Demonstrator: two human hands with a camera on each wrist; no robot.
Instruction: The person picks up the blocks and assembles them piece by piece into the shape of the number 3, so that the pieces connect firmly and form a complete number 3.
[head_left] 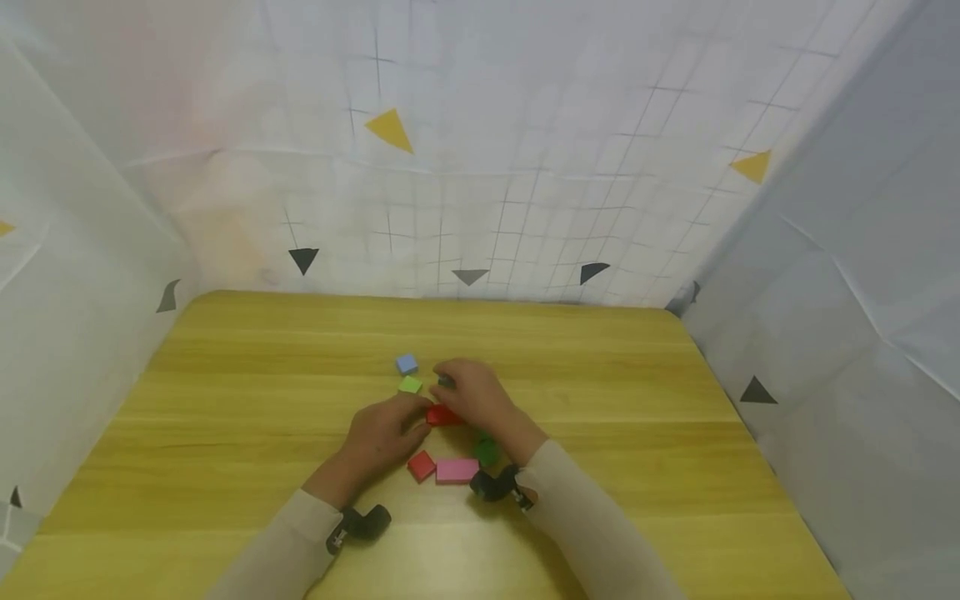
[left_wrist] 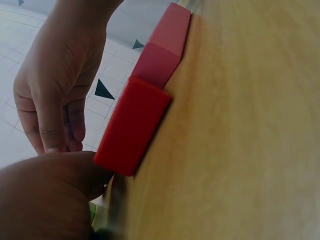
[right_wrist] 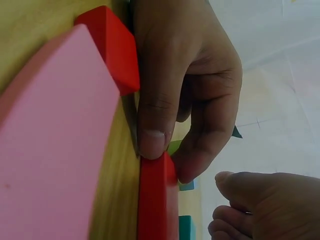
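My left hand (head_left: 380, 431) pinches the left end of a long red block (head_left: 444, 416) on the table. In the right wrist view, its thumb and a finger lie on either side of that block (right_wrist: 159, 200). Just past the red block, my right hand (head_left: 480, 392) is above a small teal block (head_left: 446, 381), its fingers loosely curved. The right wrist view shows a gap between this hand (right_wrist: 265, 205) and the teal block (right_wrist: 186, 227). The right hand and wrist cover part of the red block and a dark green block (head_left: 487, 450).
Nearer the body, a small red block (head_left: 422, 466) touches a pink block (head_left: 457, 472). Beyond the left hand lie a light green block (head_left: 410, 384) and a light blue block (head_left: 407, 364). The wooden table (head_left: 262, 358) ends at white cloth walls (head_left: 487, 208).
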